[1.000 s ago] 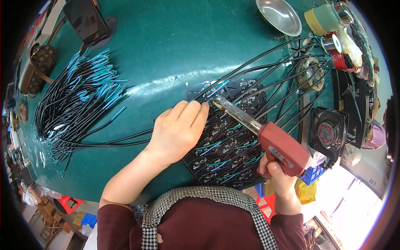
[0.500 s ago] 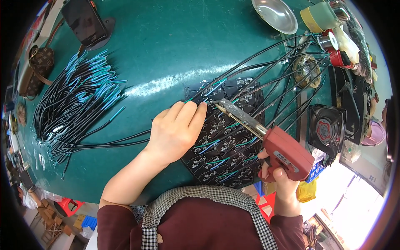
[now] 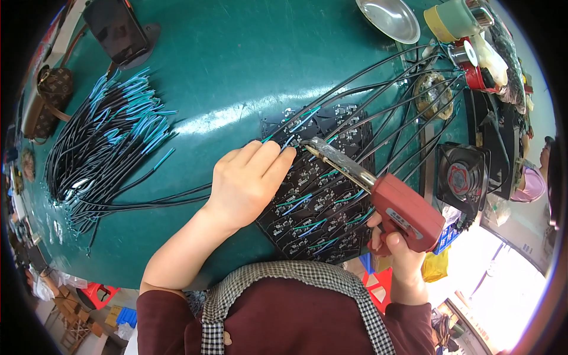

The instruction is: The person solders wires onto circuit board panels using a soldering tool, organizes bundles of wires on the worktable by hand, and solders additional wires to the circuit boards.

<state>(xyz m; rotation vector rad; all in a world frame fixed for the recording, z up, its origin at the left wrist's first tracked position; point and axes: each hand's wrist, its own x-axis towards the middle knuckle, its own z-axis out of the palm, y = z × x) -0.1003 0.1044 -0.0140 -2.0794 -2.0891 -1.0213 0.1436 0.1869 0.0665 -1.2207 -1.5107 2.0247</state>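
Note:
A black circuit board panel [image 3: 322, 207] lies on the green table [image 3: 225, 71], with several black wires ending in blue sleeves soldered across it. My left hand [image 3: 248, 180] rests on the panel's left edge, its fingertips pinching a blue-tipped wire [image 3: 289, 141] against the board. My right hand [image 3: 393, 245] grips the handle of a red soldering gun [image 3: 402, 210]. The gun's metal barrel points up-left, with its tip [image 3: 309, 144] right beside my left fingertips.
A large bundle of loose black wires with blue tips [image 3: 112, 148] lies at the left. A metal dish [image 3: 387, 18], tape rolls [image 3: 467, 56], a small fan [image 3: 461, 177] and a coil of solder [image 3: 433, 94] stand at the right. A dark phone stand [image 3: 118, 29] is far left.
The soldering gun's tip has stayed at the wire by my left fingertips, shifting only slightly. My left hand keeps its place on the panel.

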